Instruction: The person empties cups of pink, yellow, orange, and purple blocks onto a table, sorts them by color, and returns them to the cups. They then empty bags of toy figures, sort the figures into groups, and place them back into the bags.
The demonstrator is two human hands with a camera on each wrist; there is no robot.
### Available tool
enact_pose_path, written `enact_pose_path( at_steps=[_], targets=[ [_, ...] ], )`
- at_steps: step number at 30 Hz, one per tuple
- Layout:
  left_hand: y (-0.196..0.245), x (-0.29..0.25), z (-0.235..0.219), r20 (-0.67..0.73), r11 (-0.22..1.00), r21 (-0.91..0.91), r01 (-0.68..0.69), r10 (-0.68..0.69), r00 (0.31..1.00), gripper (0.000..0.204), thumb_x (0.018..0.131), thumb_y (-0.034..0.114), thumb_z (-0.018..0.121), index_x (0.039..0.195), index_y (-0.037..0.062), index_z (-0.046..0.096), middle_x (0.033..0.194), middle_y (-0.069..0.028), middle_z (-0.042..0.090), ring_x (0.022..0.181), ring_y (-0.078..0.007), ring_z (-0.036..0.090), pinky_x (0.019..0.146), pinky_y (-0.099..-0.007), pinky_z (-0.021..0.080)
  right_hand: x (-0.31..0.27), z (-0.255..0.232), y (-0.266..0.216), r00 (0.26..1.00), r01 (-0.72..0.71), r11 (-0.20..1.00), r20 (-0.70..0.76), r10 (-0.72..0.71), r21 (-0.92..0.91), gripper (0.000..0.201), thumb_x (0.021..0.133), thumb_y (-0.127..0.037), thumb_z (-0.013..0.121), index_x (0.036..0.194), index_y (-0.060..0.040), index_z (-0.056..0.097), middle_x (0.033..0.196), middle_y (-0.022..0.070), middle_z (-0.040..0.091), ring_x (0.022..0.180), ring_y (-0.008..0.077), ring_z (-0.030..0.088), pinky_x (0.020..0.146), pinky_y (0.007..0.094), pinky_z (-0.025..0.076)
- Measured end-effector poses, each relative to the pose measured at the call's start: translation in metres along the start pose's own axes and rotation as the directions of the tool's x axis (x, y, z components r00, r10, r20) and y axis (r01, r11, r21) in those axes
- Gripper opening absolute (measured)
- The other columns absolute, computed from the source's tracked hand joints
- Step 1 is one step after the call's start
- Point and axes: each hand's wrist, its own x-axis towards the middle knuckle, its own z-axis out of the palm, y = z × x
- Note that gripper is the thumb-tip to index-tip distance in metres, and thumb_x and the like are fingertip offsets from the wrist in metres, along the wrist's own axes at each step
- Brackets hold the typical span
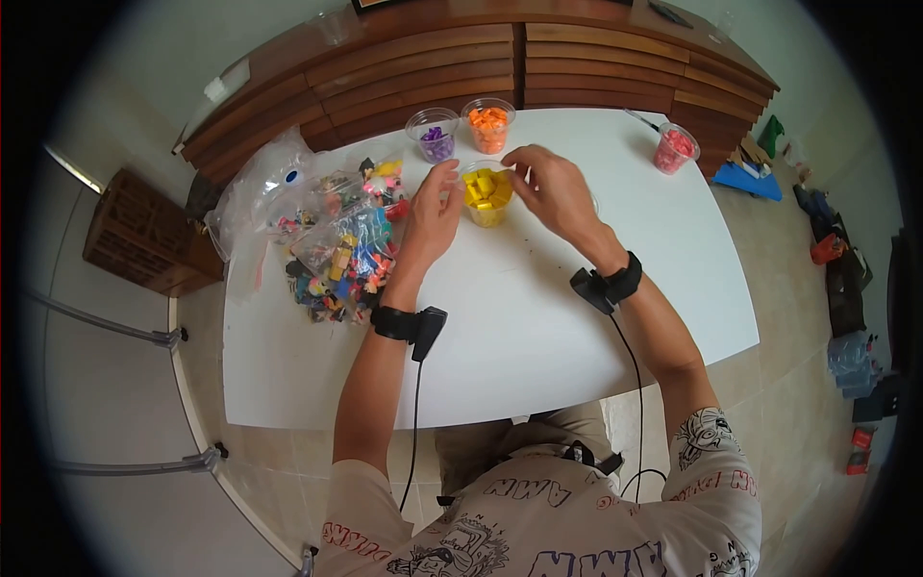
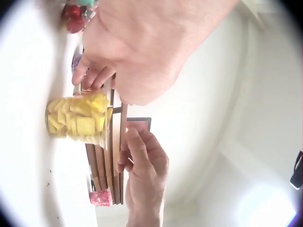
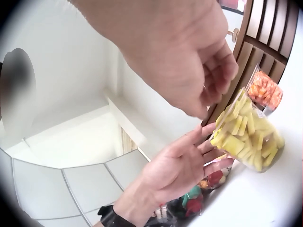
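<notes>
A clear plastic cup (image 1: 487, 220) filled with yellow pieces (image 1: 487, 189) stands upright on the white table. The left hand (image 1: 435, 216) is at the cup's left side, its fingers loosely extended and its fingertips close to the wall. Over on the other side, the right hand (image 1: 560, 197) hovers near the rim with loosely curled fingers. The right wrist view shows the right hand (image 3: 189, 66) above the cup's mouth, with no piece visible in it. In that view the left palm (image 3: 177, 168) faces the cup. One yellow piece (image 2: 110, 113) sticks up at the rim.
Cups of purple pieces (image 1: 437, 144) and orange pieces (image 1: 488, 130) stand behind. A cup of pink pieces (image 1: 675, 149) is at the far right. Bags of mixed colourful toys (image 1: 346, 250) cover the left side. A wooden cabinet (image 1: 413, 72) is beyond the table (image 1: 577, 346).
</notes>
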Motion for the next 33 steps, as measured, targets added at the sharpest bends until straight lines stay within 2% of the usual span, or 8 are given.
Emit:
enact_pose_path(
  at_steps=[2,4,7,23,26,29,32,33],
  targets=[
    [0.016,-0.009,-0.003,-0.033,0.99,0.087,-0.112,0.116,0.993,0.041,0.108,0.022,0.058,0.143,0.0016,0.057,0.139,-0.0178,0.065,0.121,-0.0284,0.066,0.102,-0.038,0.053,-0.01,0.0,0.004,0.998,-0.017,1.0,-0.057,0.016,-0.006,0.031,0.092,-0.011,0.07,0.121,-0.0006,0.069,0.11,0.017,0.075,0.098,0.034,0.071,0.085,0.0434,0.056],
    [0.02,-0.012,-0.003,0.094,0.841,0.358,-0.406,0.4,0.912,0.039,0.104,0.017,0.06,0.139,-0.0006,0.061,0.151,-0.0203,0.056,0.137,-0.0364,0.055,0.114,-0.0435,0.045,-0.021,0.006,0.01,0.972,0.175,0.978,-0.135,-0.19,-0.114,0.035,0.092,-0.004,0.067,0.126,0.0021,0.067,0.131,0.0201,0.068,0.118,0.0362,0.065,0.1,0.043,0.053],
    [0.017,-0.019,0.005,0.178,0.834,0.358,-0.419,0.38,0.908,0.041,0.101,0.013,0.063,0.138,-0.0019,0.061,0.154,-0.021,0.053,0.143,-0.0386,0.048,0.12,-0.0465,0.037,-0.031,0.012,0.018,0.975,0.211,0.977,0.074,-0.208,-0.034,0.041,0.091,-0.001,0.065,0.132,0.0039,0.063,0.144,0.021,0.06,0.132,0.0388,0.056,0.112,0.0441,0.047],
    [0.02,-0.028,0.002,0.249,0.723,0.525,-0.449,0.374,0.893,0.06,0.095,0.01,0.068,0.151,-0.0009,0.049,0.157,-0.0193,0.05,0.147,-0.0364,0.045,0.12,-0.0473,0.038,-0.042,0.017,0.023,0.976,0.218,0.97,0.025,-0.216,-0.109,0.055,0.093,-0.002,0.065,0.146,0.0009,0.052,0.157,0.0205,0.049,0.146,0.0417,0.044,0.12,0.0467,0.04],
    [0.022,-0.027,0.001,0.277,0.724,0.528,-0.445,0.348,0.896,0.059,0.096,0.011,0.068,0.15,-0.0013,0.05,0.158,-0.0209,0.048,0.147,-0.0372,0.045,0.12,-0.048,0.037,-0.041,0.015,0.026,0.958,0.267,0.959,0.135,-0.253,-0.099,0.055,0.093,-0.003,0.066,0.146,0.0007,0.051,0.158,0.0202,0.048,0.147,0.0411,0.043,0.12,0.0464,0.04],
    [0.027,-0.026,0.001,0.284,0.747,0.516,-0.419,0.313,0.906,0.061,0.096,0.011,0.068,0.152,-0.0019,0.047,0.16,-0.0217,0.045,0.147,-0.0386,0.044,0.121,-0.0485,0.036,-0.038,0.005,0.031,0.971,0.219,0.976,0.094,-0.219,0.017,0.055,0.093,-0.006,0.068,0.145,-0.0007,0.053,0.157,0.0199,0.049,0.147,0.0405,0.043,0.12,0.0455,0.04],
    [0.029,-0.029,0.001,0.247,0.74,0.506,-0.442,0.367,0.897,0.066,0.096,0.012,0.069,0.154,-0.0025,0.042,0.162,-0.0235,0.041,0.147,-0.0403,0.044,0.121,-0.0484,0.036,-0.038,-0.015,0.054,0.987,0.141,0.982,-0.057,-0.149,-0.124,0.047,0.094,-0.009,0.069,0.139,-0.0013,0.059,0.148,0.0195,0.057,0.138,0.0392,0.052,0.114,0.0448,0.046],
    [0.029,-0.029,-0.001,0.217,0.757,0.499,-0.422,0.362,0.906,0.069,0.096,0.014,0.07,0.155,-0.003,0.039,0.162,-0.0246,0.04,0.146,-0.0406,0.044,0.121,-0.0483,0.036,-0.039,-0.024,0.066,1.0,-0.02,0.985,-0.016,0.017,-0.169,0.042,0.094,-0.013,0.07,0.134,-0.0014,0.063,0.141,0.0202,0.062,0.128,0.0387,0.059,0.108,0.0453,0.049]
  ],
)
